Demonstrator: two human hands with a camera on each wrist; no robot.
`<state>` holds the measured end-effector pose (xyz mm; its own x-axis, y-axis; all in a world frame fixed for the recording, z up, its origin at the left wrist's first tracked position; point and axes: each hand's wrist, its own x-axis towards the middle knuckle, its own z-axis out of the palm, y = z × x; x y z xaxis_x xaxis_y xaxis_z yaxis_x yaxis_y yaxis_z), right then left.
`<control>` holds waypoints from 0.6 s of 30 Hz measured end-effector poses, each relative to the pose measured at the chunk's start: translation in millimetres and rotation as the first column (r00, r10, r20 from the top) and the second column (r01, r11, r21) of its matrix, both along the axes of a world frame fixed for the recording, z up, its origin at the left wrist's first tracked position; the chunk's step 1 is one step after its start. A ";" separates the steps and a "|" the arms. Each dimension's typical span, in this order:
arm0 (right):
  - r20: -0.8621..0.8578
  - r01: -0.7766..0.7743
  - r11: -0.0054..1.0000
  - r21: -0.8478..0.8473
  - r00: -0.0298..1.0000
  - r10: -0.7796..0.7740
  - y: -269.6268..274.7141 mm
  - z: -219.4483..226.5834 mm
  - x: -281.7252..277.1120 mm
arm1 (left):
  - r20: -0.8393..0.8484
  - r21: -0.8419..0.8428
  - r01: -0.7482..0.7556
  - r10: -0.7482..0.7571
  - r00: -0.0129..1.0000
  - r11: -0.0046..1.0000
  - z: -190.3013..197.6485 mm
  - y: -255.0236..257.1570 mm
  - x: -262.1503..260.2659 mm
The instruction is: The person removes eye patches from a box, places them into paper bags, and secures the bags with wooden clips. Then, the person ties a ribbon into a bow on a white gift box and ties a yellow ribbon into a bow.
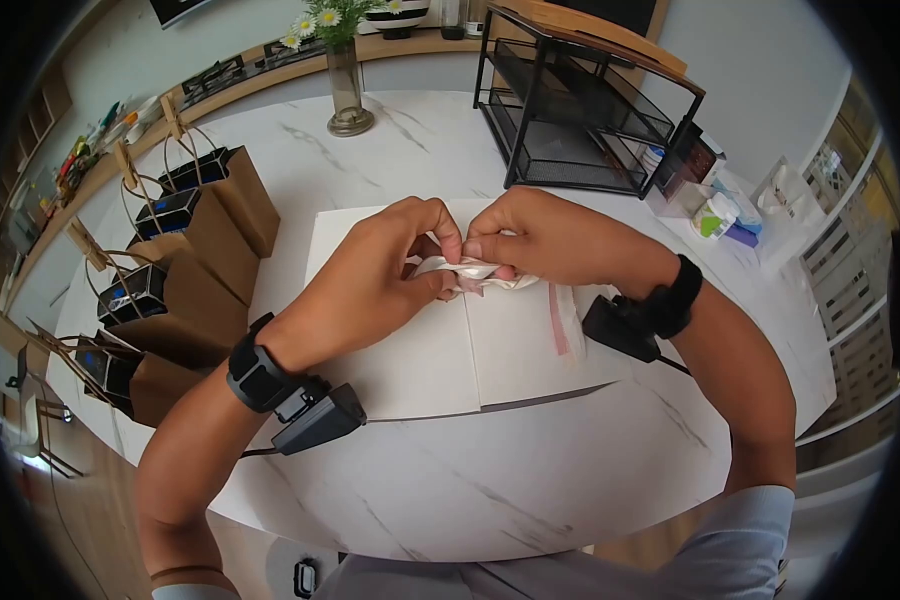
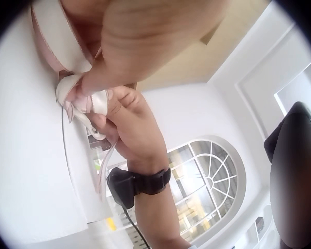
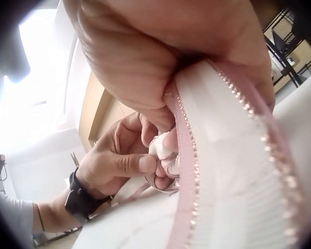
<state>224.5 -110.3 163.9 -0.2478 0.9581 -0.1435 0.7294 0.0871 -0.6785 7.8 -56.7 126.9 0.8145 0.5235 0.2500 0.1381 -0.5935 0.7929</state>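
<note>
Over the middle of a flat white box [image 1: 400,370], both hands work on a white ribbon with pink edges [image 1: 467,268]. My left hand [image 1: 375,270] pinches its bunched part between thumb and fingers. From the other side my right hand [image 1: 545,235] also grips the ribbon, its fingertips close to the left ones. In the left wrist view the ribbon [image 2: 59,36] bends into loops around the fingers. A wide length of ribbon [image 3: 217,135], with shiny stitching along its edges, hangs from the right hand in the right wrist view. The knotted part is partly hidden by fingers.
Several brown paper bags [image 1: 200,250] with dark boxes inside line the table's left side. A glass vase of daisies [image 1: 345,85] stands at the back, near a black mesh rack [image 1: 580,110]. Small bottles [image 1: 715,215] and a white bag [image 1: 792,210] sit at the right.
</note>
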 end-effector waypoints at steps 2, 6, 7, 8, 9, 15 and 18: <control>-0.040 -0.059 0.993 -0.106 0.998 0.055 5.7 -2.5 3.8 | 0.003 -0.027 0.011 -0.011 1.000 1.000 1.2 -0.9 0.7; -0.146 -0.145 0.968 -0.203 0.982 0.117 18.0 -1.9 6.7 | 0.151 -0.172 0.039 -0.013 0.988 0.984 -10.8 8.8 3.1; -0.216 -0.165 0.953 -0.252 0.970 0.110 20.9 -2.9 8.6 | 0.165 -0.099 0.037 -0.020 0.986 0.994 -8.3 9.6 4.5; -0.283 -0.190 0.935 -0.300 0.954 0.103 23.5 -3.0 10.0 | 0.160 -0.088 0.040 -0.026 0.987 0.995 -5.2 8.7 4.6; -0.284 -0.189 0.937 -0.292 0.953 0.104 23.8 -3.7 9.6 | 0.100 0.039 -0.049 0.045 0.994 0.998 -2.2 5.7 3.8; -0.448 -0.154 0.952 -0.266 0.894 0.019 23.2 -13.0 8.9 | -0.081 0.542 -0.220 0.311 0.947 0.811 23.4 -20.2 -5.6; -0.439 -0.156 0.962 -0.222 0.897 0.044 19.6 -12.8 5.3 | -0.202 0.513 -0.119 0.255 0.946 0.850 26.6 -21.5 -3.5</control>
